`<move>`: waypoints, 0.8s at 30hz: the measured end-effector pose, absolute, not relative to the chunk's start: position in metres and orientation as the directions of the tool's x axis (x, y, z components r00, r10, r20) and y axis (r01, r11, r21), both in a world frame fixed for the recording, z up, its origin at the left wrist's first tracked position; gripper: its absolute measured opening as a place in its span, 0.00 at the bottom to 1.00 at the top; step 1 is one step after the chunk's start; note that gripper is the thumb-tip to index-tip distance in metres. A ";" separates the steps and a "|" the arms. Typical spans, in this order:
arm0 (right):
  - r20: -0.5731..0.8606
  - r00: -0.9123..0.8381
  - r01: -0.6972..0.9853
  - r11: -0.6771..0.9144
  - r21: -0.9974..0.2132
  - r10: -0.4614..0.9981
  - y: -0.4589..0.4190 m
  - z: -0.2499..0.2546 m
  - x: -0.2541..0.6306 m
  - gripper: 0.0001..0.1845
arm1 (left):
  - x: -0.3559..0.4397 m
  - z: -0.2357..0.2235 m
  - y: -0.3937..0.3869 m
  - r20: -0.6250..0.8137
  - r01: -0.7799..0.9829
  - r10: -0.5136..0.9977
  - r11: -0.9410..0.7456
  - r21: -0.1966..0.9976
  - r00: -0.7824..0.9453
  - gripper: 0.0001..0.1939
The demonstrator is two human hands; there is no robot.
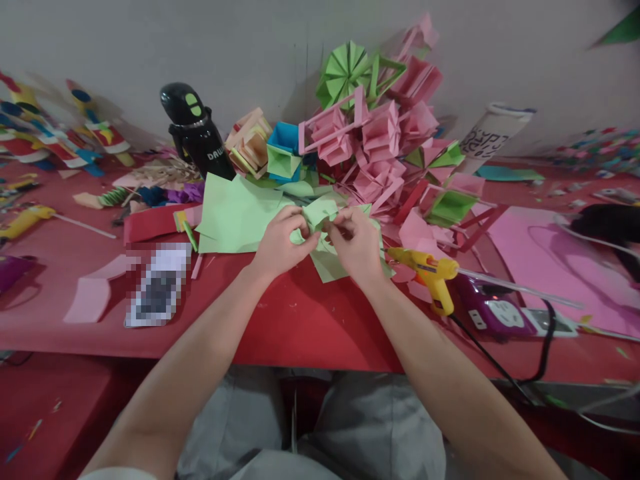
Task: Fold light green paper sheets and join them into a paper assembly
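Note:
Between my hands is a small folded piece of light green paper (320,209). My left hand (286,241) pinches its left side, fingers curled and thumb pointing right. From the other side, my right hand (356,241) grips it with thumb and fingertips close together. Larger light green sheets (235,217) lie flat on the table beyond and to the left of my left hand. Another green piece (327,265) rests under my hands. A yellow glue gun (425,267) with a clear glue stick lies just right of my right wrist.
Pink folded-paper lanterns (377,133) and a green paper fan (347,75) are piled at the back. A black bottle (197,133) stands at back left. On the red table (310,320) are a purple power strip (500,310), black cords, a pink sheet (560,260) and a blurred-out phone-like object (159,287).

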State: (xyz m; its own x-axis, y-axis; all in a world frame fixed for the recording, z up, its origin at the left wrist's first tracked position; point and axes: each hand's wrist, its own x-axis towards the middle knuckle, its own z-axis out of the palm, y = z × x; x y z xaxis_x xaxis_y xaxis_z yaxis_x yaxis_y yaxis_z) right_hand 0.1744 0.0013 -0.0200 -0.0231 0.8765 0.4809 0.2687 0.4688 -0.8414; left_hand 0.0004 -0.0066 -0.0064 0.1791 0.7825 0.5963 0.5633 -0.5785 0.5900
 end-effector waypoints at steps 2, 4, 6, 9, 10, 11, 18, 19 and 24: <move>0.519 -0.074 0.258 0.519 -0.815 0.851 0.002 -0.020 0.173 0.04 | 0.001 -0.008 -0.005 0.580 0.568 0.801 -0.549 0.614 0.149 0.12; 0.530 -0.120 0.241 0.543 -0.805 0.839 0.003 -0.019 0.173 0.03 | 0.001 -0.008 -0.004 0.553 0.562 0.823 -0.522 0.642 0.132 0.12; 0.500 -0.148 0.224 0.522 -0.823 0.853 0.003 -0.018 0.172 0.05 | 0.002 -0.008 -0.005 0.523 0.539 0.841 -0.507 0.673 0.138 0.12; 0.432 -0.172 0.175 0.459 -0.871 0.885 0.005 -0.014 0.172 0.11 | 0.001 -0.008 -0.006 0.484 0.475 0.858 -0.503 0.722 0.174 0.12; 0.414 -0.182 0.151 0.441 -0.884 0.892 0.005 -0.013 0.172 0.13 | 0.000 -0.009 -0.007 0.475 0.454 0.862 -0.500 0.738 0.176 0.12; 0.400 -0.190 0.132 0.427 -0.895 0.897 0.005 -0.012 0.172 0.14 | 0.000 -0.010 -0.007 0.471 0.438 0.866 -0.495 0.751 0.171 0.13; 0.387 -0.220 0.182 0.427 -0.886 0.896 0.007 -0.008 0.175 0.19 | -0.008 -0.009 -0.001 0.541 0.478 0.785 -0.616 0.626 0.303 0.16; 0.388 -0.232 0.173 0.430 -0.886 0.892 0.007 -0.009 0.175 0.18 | -0.009 -0.009 -0.001 0.553 0.484 0.772 -0.631 0.606 0.314 0.14; 0.391 -0.186 0.058 0.408 -0.911 0.901 0.011 -0.019 0.173 0.12 | -0.009 -0.008 0.000 0.607 0.502 0.754 -0.638 0.584 0.251 0.10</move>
State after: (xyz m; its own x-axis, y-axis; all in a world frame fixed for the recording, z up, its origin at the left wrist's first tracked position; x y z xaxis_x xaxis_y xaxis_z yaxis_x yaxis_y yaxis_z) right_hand 0.1735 0.0105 -0.0187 -0.1863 0.9011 0.3915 0.0581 0.4079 -0.9112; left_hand -0.0092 0.0004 -0.0083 0.2508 0.7540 0.6071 0.5020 -0.6376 0.5844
